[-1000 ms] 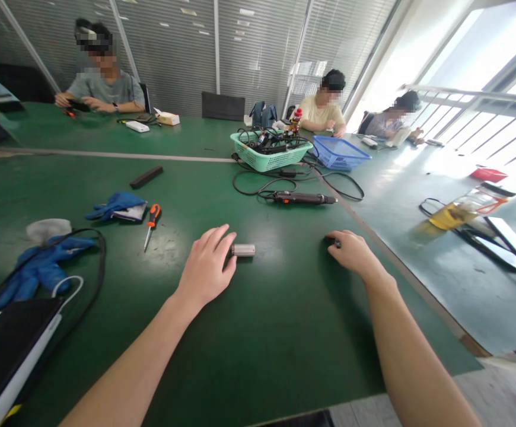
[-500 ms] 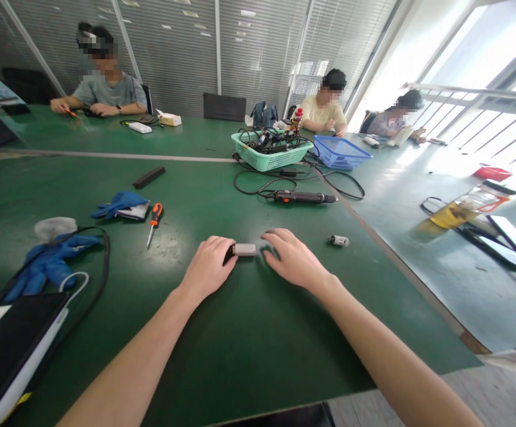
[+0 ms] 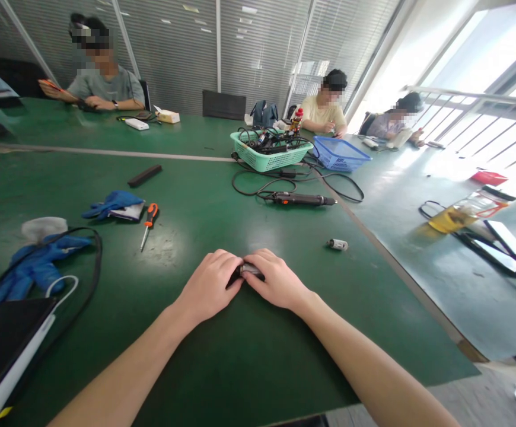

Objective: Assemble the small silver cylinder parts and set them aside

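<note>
My left hand (image 3: 213, 281) is closed round the dark end of a small black and silver device (image 3: 252, 271), low over the green table (image 3: 240, 362). The fingers of my right hand (image 3: 276, 279) are closed on the device's silver end, and both hands meet at the fingertips. Much of the device is hidden by the fingers. Right of my hands lies a small silver cylindrical part (image 3: 338, 244). An orange and black screwdriver (image 3: 150, 224) is to the left. Beyond my hands lies a black power screwdriver (image 3: 303, 199) with its cable.
A green basket (image 3: 269, 160) of cables and tools stands next to a blue basket (image 3: 340, 157). Blue gloves (image 3: 33, 270), a black bar (image 3: 145, 176) and a black-covered object (image 3: 11, 350) are at left. A bottle (image 3: 458, 216) lies at right. Several people sit beyond.
My right hand has moved left and closed on the silver end of the device. My left hand and the device have come slightly nearer to me.
</note>
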Demonstrator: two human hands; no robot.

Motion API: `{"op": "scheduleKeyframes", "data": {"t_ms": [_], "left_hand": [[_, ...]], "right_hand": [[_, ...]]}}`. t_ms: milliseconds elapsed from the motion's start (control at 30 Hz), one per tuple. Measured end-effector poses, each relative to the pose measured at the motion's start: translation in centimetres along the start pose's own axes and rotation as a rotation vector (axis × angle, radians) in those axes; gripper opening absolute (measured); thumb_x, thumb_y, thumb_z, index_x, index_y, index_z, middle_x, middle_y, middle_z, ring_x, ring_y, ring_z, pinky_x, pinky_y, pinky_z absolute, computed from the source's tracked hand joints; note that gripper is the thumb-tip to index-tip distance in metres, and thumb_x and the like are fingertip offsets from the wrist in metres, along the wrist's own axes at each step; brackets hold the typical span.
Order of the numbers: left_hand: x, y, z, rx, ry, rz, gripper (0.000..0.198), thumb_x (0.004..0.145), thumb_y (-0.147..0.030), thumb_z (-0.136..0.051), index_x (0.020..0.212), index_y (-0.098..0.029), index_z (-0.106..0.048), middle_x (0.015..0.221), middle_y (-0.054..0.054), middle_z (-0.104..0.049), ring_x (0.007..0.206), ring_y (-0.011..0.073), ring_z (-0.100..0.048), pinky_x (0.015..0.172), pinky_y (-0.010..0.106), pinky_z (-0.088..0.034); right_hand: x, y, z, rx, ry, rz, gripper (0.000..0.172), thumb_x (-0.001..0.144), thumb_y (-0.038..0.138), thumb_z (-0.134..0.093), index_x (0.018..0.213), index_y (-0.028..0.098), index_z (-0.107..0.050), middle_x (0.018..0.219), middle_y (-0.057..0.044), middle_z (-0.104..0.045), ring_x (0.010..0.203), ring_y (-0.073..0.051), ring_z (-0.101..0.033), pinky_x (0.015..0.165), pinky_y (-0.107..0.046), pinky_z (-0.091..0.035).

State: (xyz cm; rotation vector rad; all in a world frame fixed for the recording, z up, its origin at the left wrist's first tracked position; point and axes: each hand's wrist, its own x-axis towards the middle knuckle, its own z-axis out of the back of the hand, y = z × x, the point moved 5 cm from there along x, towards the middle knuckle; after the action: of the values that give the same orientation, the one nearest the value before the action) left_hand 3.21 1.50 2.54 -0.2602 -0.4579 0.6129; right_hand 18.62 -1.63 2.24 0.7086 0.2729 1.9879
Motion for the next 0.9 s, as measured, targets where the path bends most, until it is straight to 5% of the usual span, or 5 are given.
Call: {"op": "scheduleKeyframes", "data": {"t_ms": [900], "left_hand": [[0.06,0.44,-0.04,-0.010,0.025,0.038,0.006,0.095,-0.014,-0.060,0.096,-0.020,-0.062,0.097,0.004,-0.065,0.099,0.0251,-0.058,0.088,0.040,-0.048]], "right_hand": [[-0.49,0.54,0.15,0.028,-0.012,0.063,0.024,0.098,0.020,-0.062,0.123,0.021,-0.061,0.117,-0.009,-0.068,0.111,-0.025,-0.060,0.099,-0.041,-0.052]]}}
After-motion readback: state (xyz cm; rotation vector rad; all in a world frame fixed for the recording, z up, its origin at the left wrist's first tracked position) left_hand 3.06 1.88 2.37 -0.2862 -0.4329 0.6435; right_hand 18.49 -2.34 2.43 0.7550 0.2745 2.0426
